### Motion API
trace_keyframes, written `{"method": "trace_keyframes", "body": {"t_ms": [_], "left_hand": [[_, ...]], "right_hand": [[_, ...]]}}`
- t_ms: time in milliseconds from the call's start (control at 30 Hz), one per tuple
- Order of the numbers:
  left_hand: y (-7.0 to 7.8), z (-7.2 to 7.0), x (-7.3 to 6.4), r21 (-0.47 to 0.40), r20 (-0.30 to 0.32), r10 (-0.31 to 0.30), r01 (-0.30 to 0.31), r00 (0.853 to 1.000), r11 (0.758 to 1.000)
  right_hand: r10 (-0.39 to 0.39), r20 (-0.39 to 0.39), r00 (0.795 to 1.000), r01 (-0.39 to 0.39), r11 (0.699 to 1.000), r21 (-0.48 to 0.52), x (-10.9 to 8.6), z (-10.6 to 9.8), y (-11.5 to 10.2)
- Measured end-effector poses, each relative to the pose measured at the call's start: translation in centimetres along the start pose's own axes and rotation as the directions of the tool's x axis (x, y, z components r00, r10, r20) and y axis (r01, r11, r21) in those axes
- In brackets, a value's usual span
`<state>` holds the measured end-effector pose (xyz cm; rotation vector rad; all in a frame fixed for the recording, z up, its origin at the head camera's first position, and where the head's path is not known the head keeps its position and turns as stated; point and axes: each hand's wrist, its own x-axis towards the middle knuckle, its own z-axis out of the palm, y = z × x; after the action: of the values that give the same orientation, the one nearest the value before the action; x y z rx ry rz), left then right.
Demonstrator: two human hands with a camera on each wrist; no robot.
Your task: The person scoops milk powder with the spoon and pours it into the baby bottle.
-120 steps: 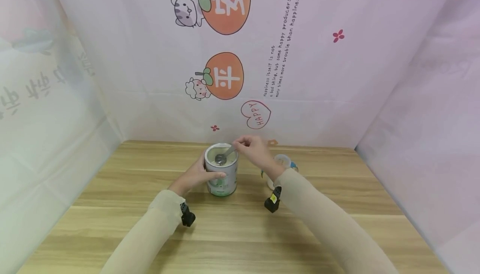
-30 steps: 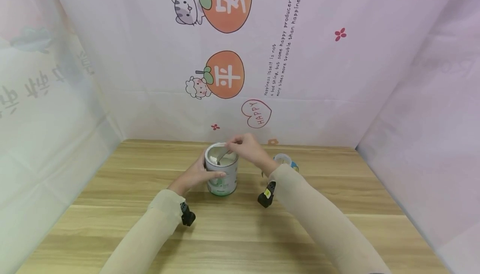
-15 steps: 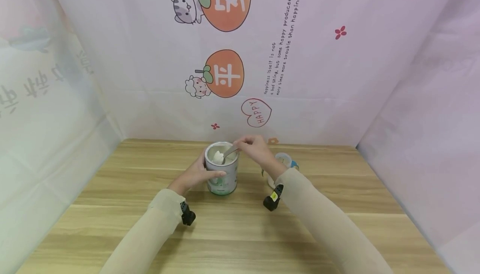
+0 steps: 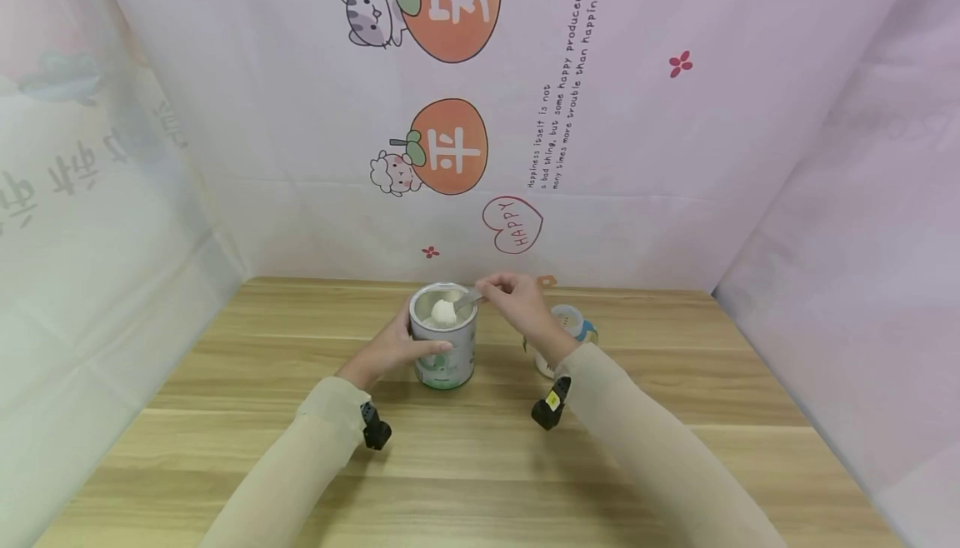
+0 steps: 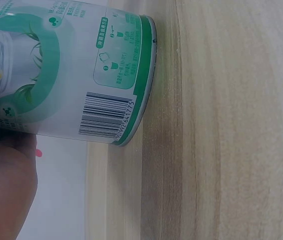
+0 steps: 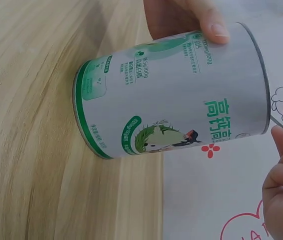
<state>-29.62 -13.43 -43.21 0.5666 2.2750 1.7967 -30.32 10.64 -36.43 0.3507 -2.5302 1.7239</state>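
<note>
A white and green milk powder can (image 4: 444,361) stands upright and uncovered on the wooden table. My left hand (image 4: 390,350) grips its left side, the thumb lying across the front; the right wrist view shows the fingers of that left hand (image 6: 186,20) round the can (image 6: 181,95). Between thumb and fingers my right hand (image 4: 521,302) pinches the handle of a metal spoon (image 4: 467,300). The spoon's bowl is heaped with pale powder (image 4: 444,312) and lies within the can's mouth. In the left wrist view the can's barcode side (image 5: 106,115) faces the camera.
Right of the can, partly behind my right wrist, stands a cup (image 4: 567,321) with a pale translucent top and blue at its side. The wooden table (image 4: 465,481) meets a printed cloth wall (image 4: 600,240) just behind the can. Cloth also hangs on both sides.
The spoon has gone from bare, down into the powder, and up again heaped. Over the last second my right hand has shifted a little right. My left hand keeps its grip on the can.
</note>
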Motion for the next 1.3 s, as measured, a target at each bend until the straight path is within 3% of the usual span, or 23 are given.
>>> {"method": "trace_keyframes", "body": {"t_ms": [500, 867, 1300], "left_hand": [[0.02, -0.10, -0.04, -0.018, 0.005, -0.022, 0.023, 1.000, 1.000], [-0.05, -0.13, -0.08, -0.022, 0.003, -0.026, 0.026, 1.000, 0.999], [0.00, -0.05, -0.10, -0.009, 0.000, -0.022, 0.022, 1.000, 1.000]], "right_hand": [[-0.025, -0.032, 0.999, 0.024, 0.999, -0.025, -0.38, 0.05, -0.14], [0.020, -0.057, 0.998, -0.017, 0.999, 0.049, -0.06, 0.05, 0.02], [0.088, -0.052, 0.995, -0.085, 0.994, 0.069, -0.07, -0.77, -0.78]]}}
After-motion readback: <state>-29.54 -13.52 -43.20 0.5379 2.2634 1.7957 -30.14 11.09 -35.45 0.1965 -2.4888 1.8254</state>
